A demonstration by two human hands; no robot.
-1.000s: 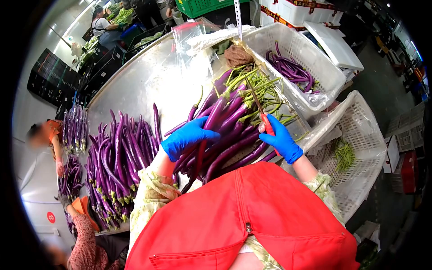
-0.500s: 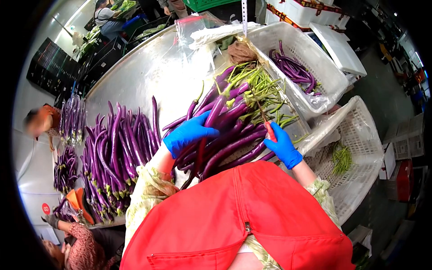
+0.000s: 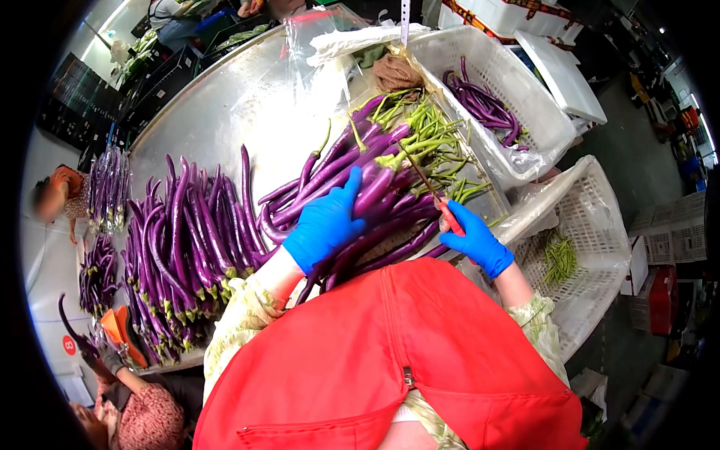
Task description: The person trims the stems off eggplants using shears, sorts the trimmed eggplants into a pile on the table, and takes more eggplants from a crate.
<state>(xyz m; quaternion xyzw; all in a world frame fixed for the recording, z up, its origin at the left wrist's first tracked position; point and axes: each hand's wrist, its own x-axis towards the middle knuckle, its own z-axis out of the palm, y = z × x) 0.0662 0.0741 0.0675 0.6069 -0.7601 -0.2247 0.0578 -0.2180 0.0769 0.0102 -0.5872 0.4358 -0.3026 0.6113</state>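
My left hand [image 3: 324,231], in a blue glove, is closed around a long purple eggplant [image 3: 377,187] that is blurred by motion, over a heap of eggplants. In my gloved right hand [image 3: 478,241] is a red-handled knife [image 3: 451,218], its narrow blade pointing up and left toward the green stem ends. Loose green stems [image 3: 427,127] lie in a tangle at the heap's right side. Left of my left hand, many eggplants [image 3: 184,225] lie side by side in a trimmed-looking row.
A white crate [image 3: 536,142] at the upper right holds eggplants. Below it, a plastic-lined crate [image 3: 600,259] contains cut stems [image 3: 559,257]. A brown cloth [image 3: 396,73] lies at the metal table's [image 3: 217,105] back. At lower left, a co-worker's gloved hand [image 3: 111,358] is near bagged eggplants.
My left hand has shifted slightly, and the eggplant in it has swung toward the knife. My right hand stays nearly still. The lower-left co-worker now raises an eggplant.
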